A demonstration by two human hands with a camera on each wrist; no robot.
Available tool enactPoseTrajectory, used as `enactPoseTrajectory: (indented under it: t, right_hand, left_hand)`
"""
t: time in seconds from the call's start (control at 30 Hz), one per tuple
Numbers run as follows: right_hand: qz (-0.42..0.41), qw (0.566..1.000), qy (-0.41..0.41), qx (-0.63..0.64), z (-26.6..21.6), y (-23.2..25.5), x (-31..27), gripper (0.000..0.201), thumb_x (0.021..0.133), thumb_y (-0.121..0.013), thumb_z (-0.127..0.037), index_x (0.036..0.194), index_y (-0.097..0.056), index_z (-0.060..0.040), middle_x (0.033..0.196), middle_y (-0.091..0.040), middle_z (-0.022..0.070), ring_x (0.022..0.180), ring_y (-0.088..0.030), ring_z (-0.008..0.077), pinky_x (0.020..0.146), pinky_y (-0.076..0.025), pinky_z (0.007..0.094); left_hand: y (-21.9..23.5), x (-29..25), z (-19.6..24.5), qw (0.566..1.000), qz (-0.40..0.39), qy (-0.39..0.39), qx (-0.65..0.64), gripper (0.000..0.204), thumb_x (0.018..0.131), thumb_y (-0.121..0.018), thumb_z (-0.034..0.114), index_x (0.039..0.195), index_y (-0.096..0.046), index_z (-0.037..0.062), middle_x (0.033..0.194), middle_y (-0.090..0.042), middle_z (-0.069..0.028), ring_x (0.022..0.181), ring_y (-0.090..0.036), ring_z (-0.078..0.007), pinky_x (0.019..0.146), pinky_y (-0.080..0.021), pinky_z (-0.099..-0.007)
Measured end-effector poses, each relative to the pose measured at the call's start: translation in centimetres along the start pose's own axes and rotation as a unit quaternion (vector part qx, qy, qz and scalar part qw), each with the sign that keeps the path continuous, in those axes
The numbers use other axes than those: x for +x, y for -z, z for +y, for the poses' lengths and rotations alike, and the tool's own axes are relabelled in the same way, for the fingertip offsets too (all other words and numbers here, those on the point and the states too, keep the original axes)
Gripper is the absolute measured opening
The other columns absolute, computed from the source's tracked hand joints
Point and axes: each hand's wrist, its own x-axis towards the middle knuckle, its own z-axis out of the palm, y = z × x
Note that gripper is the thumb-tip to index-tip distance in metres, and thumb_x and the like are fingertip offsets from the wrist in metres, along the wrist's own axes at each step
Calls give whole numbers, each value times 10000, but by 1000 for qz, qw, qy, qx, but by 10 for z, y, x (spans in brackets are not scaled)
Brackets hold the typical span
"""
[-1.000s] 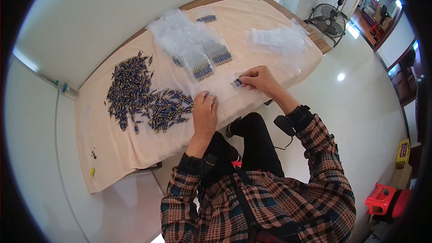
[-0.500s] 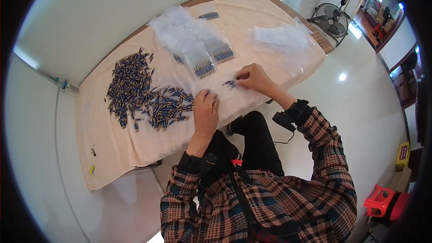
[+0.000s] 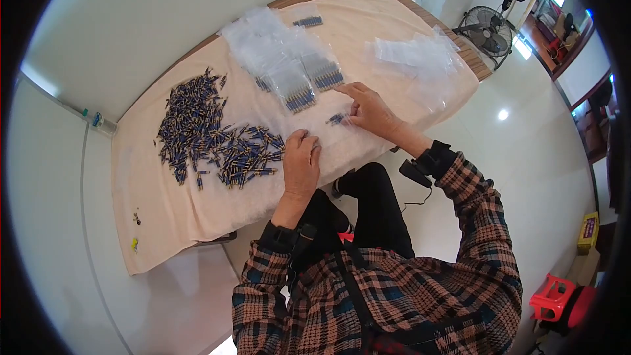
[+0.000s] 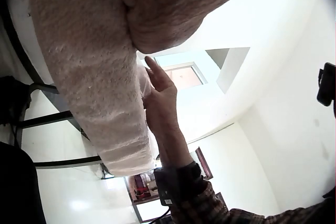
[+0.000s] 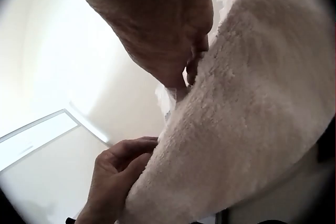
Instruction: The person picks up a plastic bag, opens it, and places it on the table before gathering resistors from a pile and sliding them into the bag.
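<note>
My left hand [image 3: 301, 163] rests on the pale cloth [image 3: 171, 223] near the table's front edge, its fingers loosely bent beside the right end of a pile of small blue pieces with brass-coloured ends [image 3: 250, 158]. My right hand [image 3: 373, 113] lies low over the cloth, index finger stretched out and thumb apart from it, beside a few loose blue pieces [image 3: 336, 119]. In the left wrist view, clear plastic [image 4: 143, 79] shows by the right hand [image 4: 163, 106]; whether the fingers touch it is unclear. The right wrist view hides the fingertips behind the cloth's edge.
Filled clear bags [image 3: 299, 98] lie beyond the hands, under and beside flat bags [image 3: 259, 39]. More clear bags [image 3: 414, 59] lie at the right. A larger pile of blue pieces [image 3: 190, 115] spreads at the left. A fan [image 3: 486, 29] stands past the table.
My right hand has moved slightly, and its index finger has lifted away from the thumb and stretched out; before, the fingers were together by the small pieces. My left hand has hardly moved.
</note>
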Motion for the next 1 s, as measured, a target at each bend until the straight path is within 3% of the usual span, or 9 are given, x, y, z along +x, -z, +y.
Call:
enactPoseTrajectory:
  t: [0.1,0.2,0.37,0.47,0.63,0.73,1.0]
  right_hand:
    - [-34,999,14,-5,9,-2,8,339,654,-782,-54,964,-646,-25,944,-627,100,736,-614,220,654,-507,302]
    - [-32,987,129,-95,14,-4,14,349,654,-796,-130,951,-640,-36,913,-621,103,762,-608,272,677,-500,346]
    - [-16,988,85,-125,13,-11,9,364,658,-802,-180,956,-652,-37,904,-615,117,769,-598,312,692,-488,374]
    - [15,985,107,-134,15,-16,7,343,674,-797,-167,958,-656,-37,881,-609,108,723,-593,274,644,-484,349]
    - [-25,992,73,-103,10,-11,5,336,700,-774,-153,990,-656,-33,896,-593,112,761,-590,283,669,-494,339]
    - [-54,994,85,-31,13,-3,8,405,676,-795,-104,1050,-652,-41,938,-612,70,646,-545,130,572,-456,248]
    - [-97,993,64,-22,-1,23,7,333,754,-676,8,1084,-645,-25,1023,-619,67,670,-542,107,585,-461,236]
  left_hand:
    - [0,0,0,1000,-4,4,-5,205,773,-641,18,976,-624,-4,1117,-565,-193,1053,-535,-366,912,-429,-393]
    - [-1,0,0,1000,8,-2,-3,198,768,-644,14,964,-626,-5,1105,-569,-193,1048,-534,-367,906,-429,-391]
    - [-2,0,0,1000,19,-1,-12,167,762,-647,12,927,-633,-6,1092,-574,-192,1032,-540,-364,897,-431,-394]
    - [-3,-1,-2,1000,20,-18,-8,141,753,-636,4,891,-616,-14,1076,-559,-190,1036,-528,-365,895,-439,-402]
    - [-5,-3,-6,998,53,-23,-3,123,745,-652,6,868,-638,-3,1076,-571,-190,1003,-549,-359,875,-443,-400]
    - [-6,-4,-5,999,46,-17,-13,134,743,-652,7,876,-639,-1,1081,-563,-189,1003,-549,-360,867,-450,-398]
    - [0,-4,-3,997,62,-17,-49,182,754,-647,11,933,-619,1,1078,-559,-186,1016,-547,-352,859,-460,-397]
